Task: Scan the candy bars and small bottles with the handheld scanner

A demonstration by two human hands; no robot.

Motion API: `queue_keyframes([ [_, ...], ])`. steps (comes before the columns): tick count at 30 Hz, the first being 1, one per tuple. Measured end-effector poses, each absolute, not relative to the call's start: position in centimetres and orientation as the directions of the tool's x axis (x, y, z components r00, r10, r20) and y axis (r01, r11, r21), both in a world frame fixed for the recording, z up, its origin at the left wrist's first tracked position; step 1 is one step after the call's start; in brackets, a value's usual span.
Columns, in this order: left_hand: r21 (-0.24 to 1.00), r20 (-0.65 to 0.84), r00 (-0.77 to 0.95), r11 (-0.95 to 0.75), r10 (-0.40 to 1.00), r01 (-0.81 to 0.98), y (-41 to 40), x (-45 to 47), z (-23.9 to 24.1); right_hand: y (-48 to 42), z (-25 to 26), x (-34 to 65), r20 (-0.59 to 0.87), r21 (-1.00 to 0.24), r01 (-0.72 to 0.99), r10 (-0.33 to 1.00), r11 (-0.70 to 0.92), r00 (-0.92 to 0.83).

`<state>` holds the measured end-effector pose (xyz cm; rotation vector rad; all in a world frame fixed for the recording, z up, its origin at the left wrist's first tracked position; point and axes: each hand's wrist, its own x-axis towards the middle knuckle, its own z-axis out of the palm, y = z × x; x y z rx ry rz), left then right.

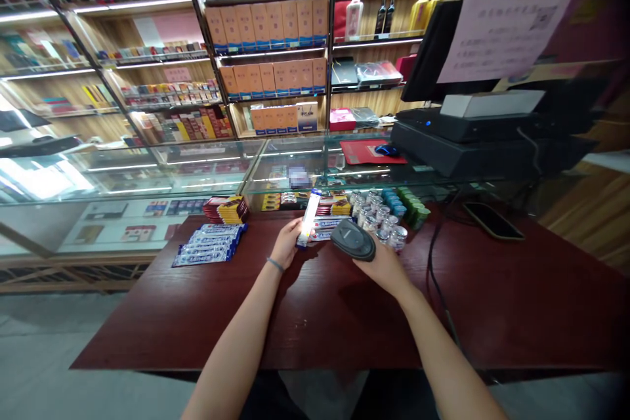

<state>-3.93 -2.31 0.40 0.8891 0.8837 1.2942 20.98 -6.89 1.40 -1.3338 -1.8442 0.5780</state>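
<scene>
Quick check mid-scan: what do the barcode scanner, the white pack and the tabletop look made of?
Barcode scanner in the right hand: dark grey moulded plastic, matt, rounded edges. White pack in the left hand: probably a glossy printed wrapper or thin card; it catches light, too small to tell which. Tabletop: dark red wood or wood-look laminate, semi-gloss, faint grain and reflections.

Dark red wooden table has blue-wrapped biscuit packs on its left and a flat black phone over on the right. Behind it sits a glass display counter, then shelves of orange boxes.
</scene>
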Motion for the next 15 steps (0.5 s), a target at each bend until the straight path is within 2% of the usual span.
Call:
queue_keyframes([
  [9, 0.889, -0.075, 0.065, 0.096, 0.995, -0.448, -2.2, -4.0, 0.3, -7.1, 1.9, 21.1, 0.321, -0.731, 0.608, 0.942, 0.31, -0.095],
  [15, 0.921, -0.009, -0.073, -0.02, 0.997, -0.389, -1.9, -5.1, 2.7, -7.1, 1.7, 20.8, 0.348, -0.736, 0.588, 0.933, 0.335, -0.096],
])
